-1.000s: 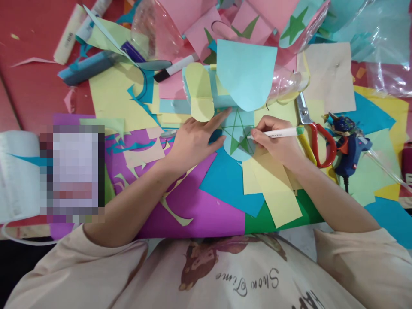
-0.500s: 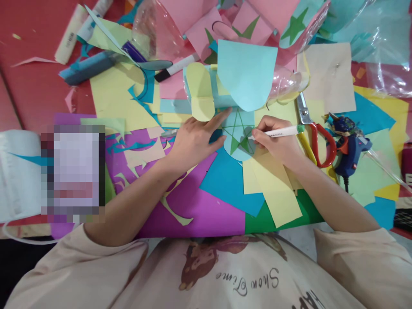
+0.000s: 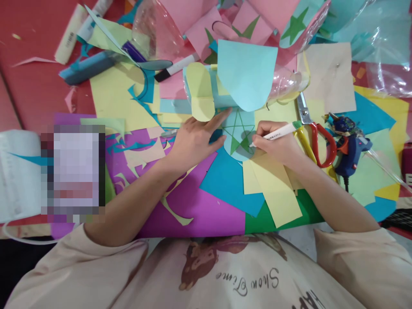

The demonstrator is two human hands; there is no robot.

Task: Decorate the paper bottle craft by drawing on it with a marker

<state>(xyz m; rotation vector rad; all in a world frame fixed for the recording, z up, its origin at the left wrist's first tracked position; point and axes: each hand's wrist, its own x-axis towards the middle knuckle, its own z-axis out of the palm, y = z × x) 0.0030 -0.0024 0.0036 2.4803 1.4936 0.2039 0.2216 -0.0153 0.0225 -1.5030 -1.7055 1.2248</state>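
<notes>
Holding marker [image 3: 277, 133] | hands: right [image 3: 273, 143] at star [image 3: 245, 143], left [image 3: 193, 139] on light-blue paper [image 3: 237, 157]

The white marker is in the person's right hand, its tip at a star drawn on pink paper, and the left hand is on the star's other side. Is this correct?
Not quite: in the head view the star is on light-blue paper, not pink. The white marker is indeed in the right hand, tip at the star, with the left hand opposite.
</notes>
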